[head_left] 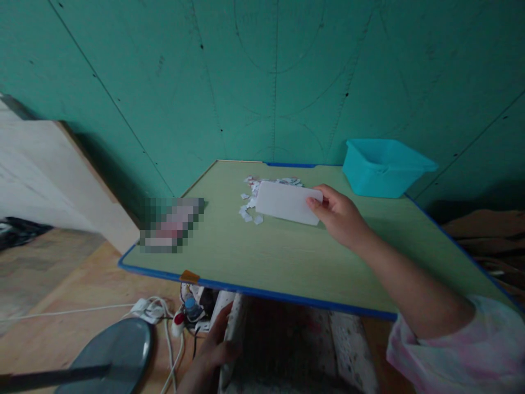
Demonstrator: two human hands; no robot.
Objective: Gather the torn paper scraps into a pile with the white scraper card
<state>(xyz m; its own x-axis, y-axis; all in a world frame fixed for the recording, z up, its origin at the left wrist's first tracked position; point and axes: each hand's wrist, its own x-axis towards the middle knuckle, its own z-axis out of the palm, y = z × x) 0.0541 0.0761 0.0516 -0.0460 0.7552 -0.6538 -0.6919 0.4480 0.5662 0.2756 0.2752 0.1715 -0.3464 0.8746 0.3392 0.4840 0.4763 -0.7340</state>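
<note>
Lowest in the head view, at six o'clock below the table edge, the left hand [213, 350] rests on patterned cloth [287, 350], fingers curled against its edge. Further up, the right hand [338, 216] pinches a white paper sheet [287, 202] at its right end, holding it just above the green table [266, 257]. Torn paper scraps [250, 205] lie under the sheet's ten o'clock side. A teal plastic bin [383, 167] sits at two o'clock.
</note>
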